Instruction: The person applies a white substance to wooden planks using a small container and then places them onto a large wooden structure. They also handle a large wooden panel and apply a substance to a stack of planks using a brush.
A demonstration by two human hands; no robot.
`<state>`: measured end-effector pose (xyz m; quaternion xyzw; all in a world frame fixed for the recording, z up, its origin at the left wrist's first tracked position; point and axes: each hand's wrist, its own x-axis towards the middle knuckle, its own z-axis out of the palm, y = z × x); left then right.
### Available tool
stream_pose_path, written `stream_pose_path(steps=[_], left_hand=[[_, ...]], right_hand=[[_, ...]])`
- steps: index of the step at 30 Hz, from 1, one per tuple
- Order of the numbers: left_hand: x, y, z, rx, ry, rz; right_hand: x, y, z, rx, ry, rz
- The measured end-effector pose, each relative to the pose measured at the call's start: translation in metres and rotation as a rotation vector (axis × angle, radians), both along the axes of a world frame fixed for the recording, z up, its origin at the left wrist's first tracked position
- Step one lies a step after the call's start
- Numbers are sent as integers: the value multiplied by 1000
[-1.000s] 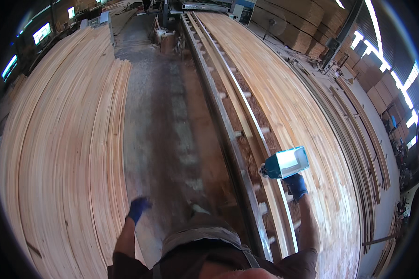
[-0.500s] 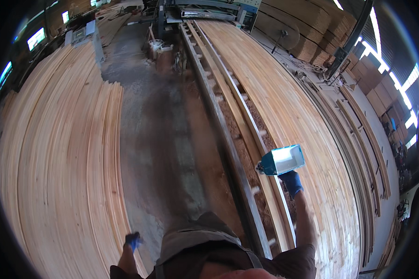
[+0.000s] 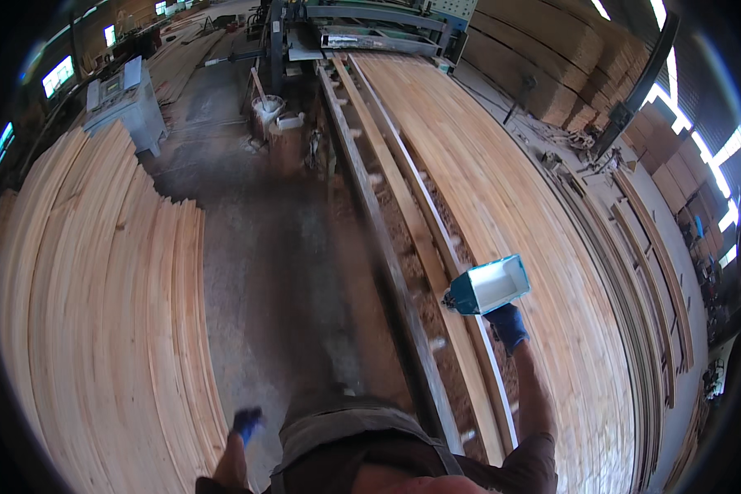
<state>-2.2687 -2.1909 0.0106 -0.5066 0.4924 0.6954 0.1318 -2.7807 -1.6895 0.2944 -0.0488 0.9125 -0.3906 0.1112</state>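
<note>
My right hand, in a dark blue glove, grips a blue glue spreader with an open box-shaped hopper, white inside. It is held over the edge of a long panel of pale wooden strips and the loose strips beside it. Whether the spreader touches the wood, I cannot tell. My left hand, also blue-gloved, hangs low near the right side of a broad stack of pale boards. Motion smears its fingers, and no held thing can be made out.
A dark metal rail runs along the strips toward a large machine at the far end. A bucket with a stick stands near it. A grey cabinet stands behind the left stack. More planks lie at right.
The machine, bucket and end of the left stack now sit lower in view, and more of the grey cabinet shows. The glue spreader stays in my right hand, slightly further left.
</note>
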Motion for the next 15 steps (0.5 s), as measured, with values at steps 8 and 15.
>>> stream_pose_path(steps=[8,15], left_hand=[[-97,-96,-42,309,-347,280],[-430,-383,13,76,264,319]], right_hand=[[-285,-222,-10,29,163,54],[-484,-432,18,-183,-87,-69]])
